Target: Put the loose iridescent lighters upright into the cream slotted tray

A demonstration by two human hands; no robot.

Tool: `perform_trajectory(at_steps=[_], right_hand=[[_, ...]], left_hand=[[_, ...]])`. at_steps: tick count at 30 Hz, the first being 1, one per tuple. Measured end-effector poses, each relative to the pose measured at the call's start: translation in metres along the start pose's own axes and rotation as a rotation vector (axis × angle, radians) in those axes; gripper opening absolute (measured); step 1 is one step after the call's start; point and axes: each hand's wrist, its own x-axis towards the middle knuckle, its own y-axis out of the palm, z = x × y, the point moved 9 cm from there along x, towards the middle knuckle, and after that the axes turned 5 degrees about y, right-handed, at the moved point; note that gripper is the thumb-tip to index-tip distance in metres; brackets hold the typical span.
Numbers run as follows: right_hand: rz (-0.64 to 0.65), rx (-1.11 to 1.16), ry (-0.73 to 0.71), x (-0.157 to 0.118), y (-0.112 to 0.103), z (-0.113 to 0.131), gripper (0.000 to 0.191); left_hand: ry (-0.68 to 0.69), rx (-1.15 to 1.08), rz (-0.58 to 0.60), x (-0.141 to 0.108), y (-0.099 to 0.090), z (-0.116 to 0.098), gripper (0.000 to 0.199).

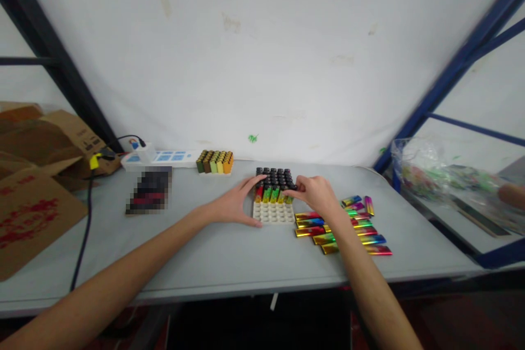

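Note:
A white tray (273,214) with rows of round hollows stands mid-table, its near rows bare. Its far rows hold black-topped, shiny coloured lighters (274,179) standing upright. My left hand (235,203) is at the tray's left side, thumb and fingers spread apart; its index fingertip reaches the lighters and its thumb lies by the near left corner. My right hand (315,192) is closed in a pinch at the right end of the nearest filled row, on a black-topped lighter that its fingers partly hide. Loose metallic lighters (328,235) lie under my right forearm.
A second block of upright lighters (215,162) in brown, green and orange stands by the wall, next to a power strip (174,158). A blurred dark item (150,190) lies left. Cardboard boxes (36,197) flank the left side; a plastic bag (426,169) is at right.

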Motion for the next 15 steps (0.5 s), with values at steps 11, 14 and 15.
perform_trajectory(at_steps=[11, 14, 15], right_hand=[[0.047, 0.152, 0.009, 0.0, 0.014, -0.002, 0.049], [0.071, 0.209, 0.006, 0.0, 0.012, -0.003, 0.052], [0.088, 0.24, 0.004, 0.0, 0.012, -0.003, 0.054]], left_hand=[[-0.003, -0.006, 0.003, 0.0, 0.0, -0.002, 0.133], [-0.003, -0.006, 0.005, 0.0, 0.0, -0.001, 0.134], [-0.003, -0.005, 0.005, 0.0, 0.0, -0.001, 0.134]])
